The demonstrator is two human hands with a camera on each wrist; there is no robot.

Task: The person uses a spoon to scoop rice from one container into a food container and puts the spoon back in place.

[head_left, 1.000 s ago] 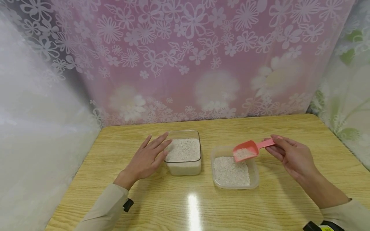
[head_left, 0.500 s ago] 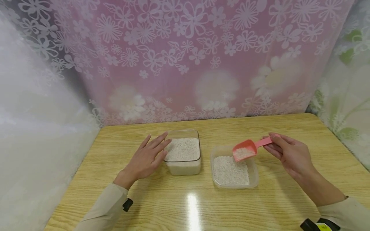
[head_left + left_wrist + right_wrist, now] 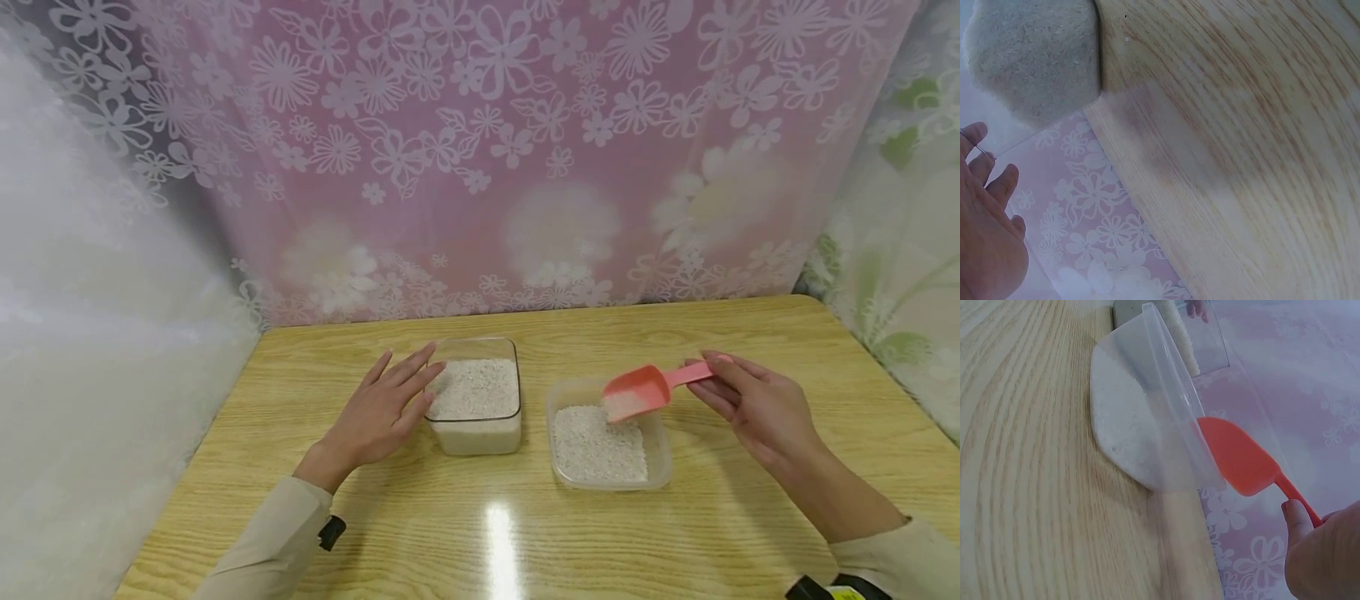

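My right hand (image 3: 772, 408) pinches the handle of a pink-red scoop (image 3: 651, 386), its bowl over the back right of a translucent plastic container (image 3: 660, 471). Rice (image 3: 621, 407) lies at the scoop's front lip, above more rice in the container. In the right wrist view, the underside of the scoop (image 3: 1238, 456) shows beside the container wall. My left hand (image 3: 382, 412) has its fingers extended at the left rim of a clear square container (image 3: 480, 440), which holds rice to well up its sides. In the left wrist view, fingertips (image 3: 1004, 184) meet that rim.
Both containers stand on a wood-grain table (image 3: 420, 533), a narrow gap between them. Behind the table's far edge hangs a pink flowered curtain (image 3: 525, 167). Pale sheets (image 3: 112, 333) close in the left and right sides.
The scoop has tipped forward and its rice has slid towards the lip. My right hand has shifted slightly right and down since half a second ago. The left hand keeps its place.
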